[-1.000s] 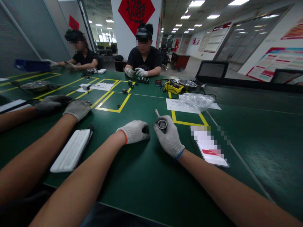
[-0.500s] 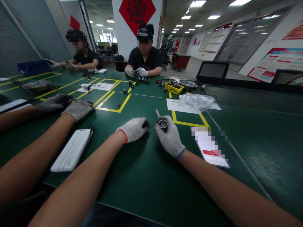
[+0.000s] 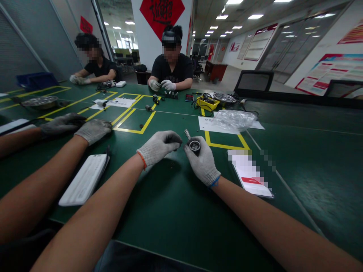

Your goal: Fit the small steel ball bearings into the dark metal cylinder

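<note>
My right hand (image 3: 202, 160), in a white glove with a blue cuff, is closed around a black cylindrical part (image 3: 194, 146). Its round open end faces up, showing a pale rim and a detailed inside too small to make out. A ribbed silver stem (image 3: 187, 134) sticks out beyond the fingers on the far side. To the left, my left hand (image 3: 160, 147), gloved with an orange cuff, is raised a little above the green table. Its thumb and fingers are pinched together, close to the black part but apart from it. Whatever they hold is hidden.
A phone (image 3: 250, 174) lies right of my right arm, a white power bank-like box (image 3: 84, 181) left of my left arm. Beside it rest a co-worker's gloved hands (image 3: 94, 131). Farther off are plastic wrap (image 3: 235, 121), a yellow tray (image 3: 208, 104) and two people across the table.
My left hand has lifted off the table and moved toward the black part. The right hand keeps its grip. The far-left person's hands have drawn together, away from the blue bin.
</note>
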Demonstrator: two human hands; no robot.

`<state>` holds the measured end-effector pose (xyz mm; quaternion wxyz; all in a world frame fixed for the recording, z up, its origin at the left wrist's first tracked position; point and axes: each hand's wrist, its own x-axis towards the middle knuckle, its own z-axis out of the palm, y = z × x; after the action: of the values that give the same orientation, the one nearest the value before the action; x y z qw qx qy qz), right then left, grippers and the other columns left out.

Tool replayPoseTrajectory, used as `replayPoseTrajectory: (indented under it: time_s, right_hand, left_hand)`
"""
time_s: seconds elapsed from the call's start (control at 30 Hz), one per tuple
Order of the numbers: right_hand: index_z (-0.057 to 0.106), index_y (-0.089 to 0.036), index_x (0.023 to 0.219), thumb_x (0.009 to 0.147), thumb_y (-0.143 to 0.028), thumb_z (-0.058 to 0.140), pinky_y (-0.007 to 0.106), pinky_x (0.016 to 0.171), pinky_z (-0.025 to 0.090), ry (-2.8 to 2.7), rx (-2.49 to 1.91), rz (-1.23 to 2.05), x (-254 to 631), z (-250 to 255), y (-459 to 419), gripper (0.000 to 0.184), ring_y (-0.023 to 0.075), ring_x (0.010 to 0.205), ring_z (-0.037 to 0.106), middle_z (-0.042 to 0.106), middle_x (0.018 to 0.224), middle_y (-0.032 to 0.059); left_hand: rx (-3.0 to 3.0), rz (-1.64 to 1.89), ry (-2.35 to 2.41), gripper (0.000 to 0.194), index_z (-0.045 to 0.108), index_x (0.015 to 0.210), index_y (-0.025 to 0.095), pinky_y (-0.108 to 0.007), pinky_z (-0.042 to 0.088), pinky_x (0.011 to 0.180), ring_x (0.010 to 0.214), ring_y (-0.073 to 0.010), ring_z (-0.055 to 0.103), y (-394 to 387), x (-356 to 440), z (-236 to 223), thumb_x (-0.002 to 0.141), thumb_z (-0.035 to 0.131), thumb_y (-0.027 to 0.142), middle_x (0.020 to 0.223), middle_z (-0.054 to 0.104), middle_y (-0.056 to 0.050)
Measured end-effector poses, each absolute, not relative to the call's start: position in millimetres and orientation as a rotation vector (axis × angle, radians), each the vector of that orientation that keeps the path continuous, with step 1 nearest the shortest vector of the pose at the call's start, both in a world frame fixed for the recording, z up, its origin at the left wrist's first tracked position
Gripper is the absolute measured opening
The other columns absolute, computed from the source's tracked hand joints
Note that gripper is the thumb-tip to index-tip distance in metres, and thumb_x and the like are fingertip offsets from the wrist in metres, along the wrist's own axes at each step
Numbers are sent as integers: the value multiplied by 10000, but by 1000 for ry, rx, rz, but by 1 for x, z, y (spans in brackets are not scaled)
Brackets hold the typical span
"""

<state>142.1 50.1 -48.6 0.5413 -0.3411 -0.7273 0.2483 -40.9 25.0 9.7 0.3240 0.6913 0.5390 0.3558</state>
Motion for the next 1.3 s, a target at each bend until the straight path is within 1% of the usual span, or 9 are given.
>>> replayPoseTrajectory:
  time_s: [0.13, 0.33, 0.5, 0.6, 0.7, 0.93, 1.1, 1.3]
  right_hand:
    - [561, -234, 915, 887, -342, 638, 369, 726, 507, -1719, -777, 585, 142, -50, 50, 136, 210, 781, 571, 598, 864, 26]
    - [555, -238, 917, 892, -342, 631, 367, 727, 505, -1730, -787, 580, 142, -49, 50, 131, 207, 781, 560, 604, 876, 26]
    - [552, -240, 903, 883, -334, 638, 375, 736, 508, -1727, -781, 584, 143, -48, 49, 129, 211, 786, 565, 601, 872, 24]
    - [552, -242, 906, 884, -327, 624, 381, 752, 511, -1740, -780, 585, 142, -48, 49, 113, 214, 793, 568, 604, 879, 25]
    - [555, -246, 907, 882, -322, 617, 384, 759, 511, -1755, -782, 591, 142, -48, 49, 101, 217, 796, 568, 611, 888, 28]
    - [566, -242, 927, 844, -284, 617, 391, 761, 514, -1786, -749, 642, 142, -47, 47, 107, 227, 818, 588, 609, 899, 30]
    - [565, -239, 913, 821, -243, 607, 385, 750, 516, -1843, -714, 648, 142, -46, 47, 101, 227, 822, 588, 604, 881, 32]
    - [570, -240, 925, 810, -216, 590, 400, 784, 530, -1865, -702, 640, 141, -45, 47, 119, 233, 851, 590, 610, 901, 37]
  left_hand:
    - [1721, 990, 1313, 197, 734, 1014, 119, -302, 586, 786, 765, -138, 668, 20, -37, 14, 834, 660, 146, 913, 758, -56]
    - [1646, 1055, 1257, 249, 726, 1060, 125, -332, 601, 799, 788, -148, 686, 17, -36, 17, 816, 702, 168, 985, 771, -72]
    - [1760, 1002, 1276, 150, 735, 956, 137, -346, 595, 854, 837, -169, 701, 18, -37, 18, 822, 700, 195, 941, 773, -60]
    - [1834, 1007, 1284, 144, 744, 952, 146, -361, 585, 908, 906, -187, 710, 17, -36, 20, 828, 703, 209, 976, 781, -59]
    - [1871, 1020, 1293, 148, 758, 959, 153, -373, 582, 928, 931, -199, 713, 16, -34, 21, 836, 711, 220, 994, 785, -58]
    - [1899, 1120, 1241, 112, 789, 924, 146, -333, 577, 908, 916, -184, 706, 11, -25, 18, 839, 740, 200, 1010, 761, -67]
    - [1907, 1173, 1285, 96, 805, 922, 163, -352, 585, 911, 929, -189, 699, 9, -12, 13, 853, 764, 215, 991, 745, -67]
    - [1900, 1176, 1339, 85, 814, 916, 168, -349, 583, 894, 905, -181, 684, 9, -9, 9, 850, 780, 207, 977, 729, -61]
